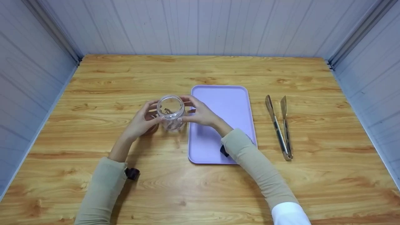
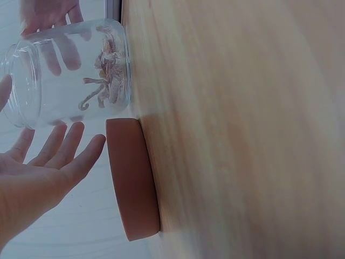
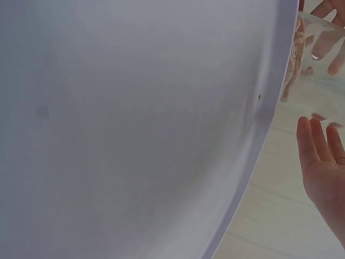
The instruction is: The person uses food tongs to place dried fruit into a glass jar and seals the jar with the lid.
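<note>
A clear glass jar (image 1: 171, 117) stands upright between my two hands, left of the purple tray. Curled brownish pieces (image 2: 110, 70) lie in its bottom; their kind is unclear. My left hand (image 1: 140, 122) holds the jar's left side near the rim, thumb toward the front. Opposite it, my right hand (image 1: 201, 114) holds the right side, its wrist above the tray. Below my left hand, a thick brown disc (image 2: 132, 178), like a lid, lies on the table beside the jar. From above, that hand partly covers it.
A purple tray (image 1: 223, 103) lies flat at the middle of the wooden table (image 1: 175, 193). Right of it are metal tongs (image 1: 282, 134), their tips spread toward the back. Pale panel walls (image 1: 200, 28) rise behind the table and along both sides.
</note>
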Demonstrator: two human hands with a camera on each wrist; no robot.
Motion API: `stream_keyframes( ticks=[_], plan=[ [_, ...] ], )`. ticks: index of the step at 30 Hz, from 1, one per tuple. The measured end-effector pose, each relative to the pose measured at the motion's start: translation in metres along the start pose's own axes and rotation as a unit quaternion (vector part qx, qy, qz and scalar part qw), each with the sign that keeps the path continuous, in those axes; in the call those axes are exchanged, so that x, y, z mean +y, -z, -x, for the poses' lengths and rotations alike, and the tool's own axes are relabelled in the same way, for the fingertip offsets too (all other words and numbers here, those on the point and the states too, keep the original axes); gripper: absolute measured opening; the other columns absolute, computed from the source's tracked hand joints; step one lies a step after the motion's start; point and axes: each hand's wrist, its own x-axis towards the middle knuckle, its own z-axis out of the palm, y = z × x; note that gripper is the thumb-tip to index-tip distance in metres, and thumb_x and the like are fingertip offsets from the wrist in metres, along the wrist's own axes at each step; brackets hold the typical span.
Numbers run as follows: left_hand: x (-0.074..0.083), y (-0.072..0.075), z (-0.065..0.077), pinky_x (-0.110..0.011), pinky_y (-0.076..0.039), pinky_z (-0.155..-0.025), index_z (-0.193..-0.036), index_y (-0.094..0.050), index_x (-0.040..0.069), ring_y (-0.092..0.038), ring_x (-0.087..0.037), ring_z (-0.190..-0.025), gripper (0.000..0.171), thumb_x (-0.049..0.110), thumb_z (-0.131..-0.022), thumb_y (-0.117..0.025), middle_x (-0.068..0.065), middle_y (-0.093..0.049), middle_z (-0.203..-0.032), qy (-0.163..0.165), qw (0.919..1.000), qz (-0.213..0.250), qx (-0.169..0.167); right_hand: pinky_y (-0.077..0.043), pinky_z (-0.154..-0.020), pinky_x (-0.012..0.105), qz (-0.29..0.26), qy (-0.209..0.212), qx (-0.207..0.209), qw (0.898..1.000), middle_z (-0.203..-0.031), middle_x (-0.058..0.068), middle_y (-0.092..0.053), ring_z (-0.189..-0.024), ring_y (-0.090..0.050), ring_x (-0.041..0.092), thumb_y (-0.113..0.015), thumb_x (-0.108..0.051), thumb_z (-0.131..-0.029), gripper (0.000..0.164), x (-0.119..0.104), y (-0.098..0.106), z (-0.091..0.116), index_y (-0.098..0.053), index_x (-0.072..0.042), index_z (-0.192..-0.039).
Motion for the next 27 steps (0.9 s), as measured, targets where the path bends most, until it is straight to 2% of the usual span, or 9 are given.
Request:
stream_keyframes(
  ticks=[7,13,21,27],
  plan=[
    [-0.0007,0.0013,0.0007,-0.033,-0.042,-0.084,-0.132,-0.031,0.001,-0.044,-0.034,-0.107,0.060,0.009,-0.082,-0.063,-0.026,-0.034,-0.128,-0.003,0.9999,0.004,-0.010,-0.035,-0.091,0.046,0.004,-0.012,-0.009,1.000,-0.131,0.018,-0.034,-0.117,-0.037,0.030,-0.069,-0.004,-0.074,0.073,0.0004,-0.0020,-0.0026,-0.027,0.003,-0.133],
    [-0.0008,0.0007,-0.0002,-0.032,-0.042,-0.084,-0.132,-0.031,0.001,-0.045,-0.033,-0.107,0.060,0.005,-0.082,-0.062,-0.026,-0.035,-0.128,0.005,1.0000,0.005,-0.006,-0.036,-0.091,0.042,0.017,-0.022,-0.018,0.999,-0.133,0.020,-0.031,-0.118,-0.035,0.030,-0.070,-0.005,-0.074,0.078,0.0006,-0.0037,-0.0052,-0.022,0.003,-0.135],
    [0.0000,0.0003,0.0004,-0.034,-0.041,-0.086,-0.133,-0.030,0.001,-0.044,-0.034,-0.109,0.059,0.002,-0.082,-0.061,-0.027,-0.034,-0.129,0.004,0.9999,0.010,-0.004,-0.040,-0.088,0.032,0.007,-0.028,-0.018,0.999,-0.132,0.015,-0.034,-0.118,-0.035,0.029,-0.072,-0.003,-0.072,0.082,0.0000,-0.0077,-0.0079,-0.022,0.001,-0.136],
    [-0.0005,0.0006,0.0000,-0.032,-0.042,-0.085,-0.131,-0.032,0.000,-0.045,-0.034,-0.107,0.058,0.001,-0.082,-0.061,-0.028,-0.036,-0.127,0.000,1.0000,0.005,0.000,-0.039,-0.088,0.033,0.023,-0.030,-0.018,0.999,-0.131,0.016,-0.035,-0.117,-0.035,0.031,-0.072,-0.003,-0.072,0.083,-0.0019,-0.0086,-0.0081,-0.021,0.001,-0.137]
  ],
)
